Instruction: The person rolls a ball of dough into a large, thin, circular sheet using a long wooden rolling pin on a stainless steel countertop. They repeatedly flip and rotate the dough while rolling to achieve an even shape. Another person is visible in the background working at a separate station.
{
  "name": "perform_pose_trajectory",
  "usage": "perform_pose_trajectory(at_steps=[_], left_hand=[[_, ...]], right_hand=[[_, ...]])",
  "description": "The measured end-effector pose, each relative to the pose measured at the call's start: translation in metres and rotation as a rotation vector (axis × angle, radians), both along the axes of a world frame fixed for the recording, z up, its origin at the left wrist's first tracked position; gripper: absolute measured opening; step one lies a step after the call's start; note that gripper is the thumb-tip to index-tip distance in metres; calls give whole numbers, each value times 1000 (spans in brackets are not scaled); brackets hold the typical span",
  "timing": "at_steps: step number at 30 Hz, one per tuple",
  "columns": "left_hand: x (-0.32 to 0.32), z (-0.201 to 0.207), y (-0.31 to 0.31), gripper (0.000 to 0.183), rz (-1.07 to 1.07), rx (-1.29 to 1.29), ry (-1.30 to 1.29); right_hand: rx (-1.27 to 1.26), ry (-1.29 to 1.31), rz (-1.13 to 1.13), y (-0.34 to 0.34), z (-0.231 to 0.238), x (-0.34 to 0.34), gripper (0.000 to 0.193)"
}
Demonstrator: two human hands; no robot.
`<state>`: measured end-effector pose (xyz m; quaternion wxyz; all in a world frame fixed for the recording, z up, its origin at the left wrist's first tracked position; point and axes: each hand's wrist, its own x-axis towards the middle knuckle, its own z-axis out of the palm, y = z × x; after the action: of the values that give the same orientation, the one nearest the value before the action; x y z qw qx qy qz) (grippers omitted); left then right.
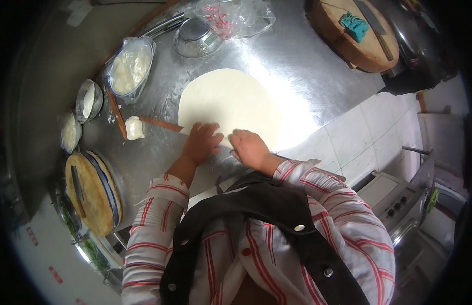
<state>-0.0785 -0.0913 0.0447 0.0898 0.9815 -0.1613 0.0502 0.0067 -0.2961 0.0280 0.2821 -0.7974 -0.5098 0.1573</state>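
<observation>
Red-striped white shirt [269, 246]; black apron [246, 202] with round silver snaps [299, 227]

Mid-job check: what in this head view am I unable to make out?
All in the head view:
Wooden rod: beyond its left part, covered by the dough sheet, left hand and right hand.
Both palms: hidden by the backs of the hands, so any grip is unclear.
Dough sheet's right edge: washed out by glare.
Wrapped bowl's contents: blurred by cloudy plastic.
Scale's readout: too small.
</observation>
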Motion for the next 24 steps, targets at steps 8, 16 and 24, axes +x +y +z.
perform_pose_trajectory(at_steps=[8,16,24], left_hand=[[-35,-8,-14,31,66,-95,139],[-33,-16,-13,67,166,-64,310],[98,-20,-8,68,196,-17,42]], right_hand=[[-143,135,77,-7,3,-18,34],[189,-43,56,-15,-7,-20,48],[1,-280,163,-18,-11,22,58]])
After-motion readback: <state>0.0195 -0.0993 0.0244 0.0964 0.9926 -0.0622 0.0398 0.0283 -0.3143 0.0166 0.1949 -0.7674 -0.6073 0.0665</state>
